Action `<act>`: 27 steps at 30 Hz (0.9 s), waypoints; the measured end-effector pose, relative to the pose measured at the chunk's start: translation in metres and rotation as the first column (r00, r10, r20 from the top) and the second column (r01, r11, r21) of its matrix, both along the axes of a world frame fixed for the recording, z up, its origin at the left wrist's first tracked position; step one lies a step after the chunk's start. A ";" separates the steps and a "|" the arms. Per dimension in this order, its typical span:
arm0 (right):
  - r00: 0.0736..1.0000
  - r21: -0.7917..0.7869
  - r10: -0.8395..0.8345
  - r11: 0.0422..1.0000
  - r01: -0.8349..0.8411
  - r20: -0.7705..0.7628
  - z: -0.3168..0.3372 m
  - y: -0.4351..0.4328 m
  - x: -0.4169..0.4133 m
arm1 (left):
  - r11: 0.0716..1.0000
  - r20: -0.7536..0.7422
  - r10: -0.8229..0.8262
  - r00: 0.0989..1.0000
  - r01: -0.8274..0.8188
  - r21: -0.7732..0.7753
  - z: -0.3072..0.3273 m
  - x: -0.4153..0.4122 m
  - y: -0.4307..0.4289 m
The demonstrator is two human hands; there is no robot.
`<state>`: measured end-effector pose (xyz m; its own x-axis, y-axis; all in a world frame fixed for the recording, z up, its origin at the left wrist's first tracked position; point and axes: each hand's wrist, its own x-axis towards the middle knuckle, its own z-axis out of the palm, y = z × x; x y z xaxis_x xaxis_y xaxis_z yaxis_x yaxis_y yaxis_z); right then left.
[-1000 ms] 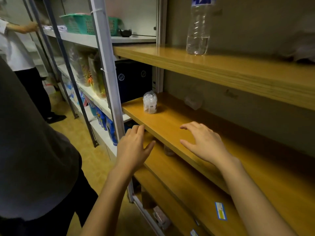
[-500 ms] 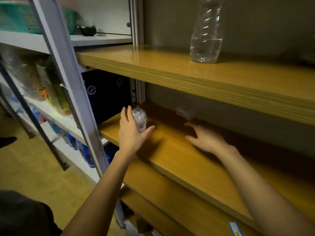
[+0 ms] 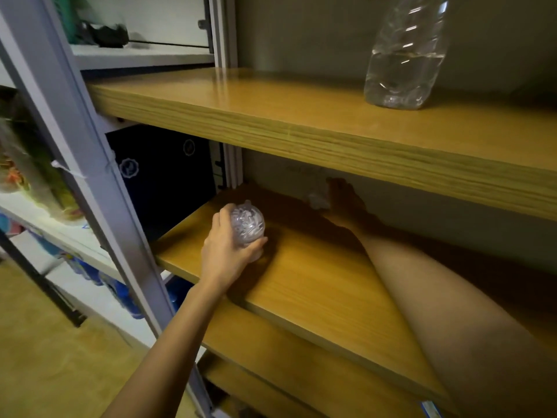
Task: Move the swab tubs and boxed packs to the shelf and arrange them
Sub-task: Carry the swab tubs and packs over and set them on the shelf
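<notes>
Wrapped around a small clear plastic swab tub [image 3: 247, 226], the left hand [image 3: 224, 254] is being seen with thumb at the front and fingers [image 3: 223, 213] curled behind it. That tub is being held near the front left corner of the middle honey-coloured wooden shelf [image 3: 319, 294]; whether its base is touching the board cannot be told. Farther in, the right hand [image 3: 346, 200] is being stretched into the shadow at the back wall, beside a second pale tub [image 3: 316, 199] that is being blurred by the dark; whether those fingers are closed on it cannot be told. Above, a clear plastic water bottle [image 3: 404, 55] is being left standing on the upper shelf [image 3: 271, 116]. For tidy arranging, the front tub is probably best being kept upright and slid back beside the rear one, without being knocked over.
</notes>
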<state>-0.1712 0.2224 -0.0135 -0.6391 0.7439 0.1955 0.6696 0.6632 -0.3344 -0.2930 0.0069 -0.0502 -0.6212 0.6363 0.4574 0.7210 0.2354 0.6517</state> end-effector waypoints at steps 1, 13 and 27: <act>0.999 0.001 -0.033 0.999 0.033 0.025 -0.003 0.006 -0.006 | 1.000 -0.007 -0.024 1.000 0.024 0.011 0.001 0.000 -0.003; 0.962 0.241 -0.164 0.964 0.110 0.217 -0.013 -0.006 0.003 | 0.992 0.052 -0.116 0.992 0.113 0.051 0.004 -0.001 -0.009; 0.703 -0.412 -0.434 0.885 0.216 -0.563 0.004 -0.135 0.266 | 0.843 0.141 -0.538 0.831 0.532 0.083 0.033 0.157 0.034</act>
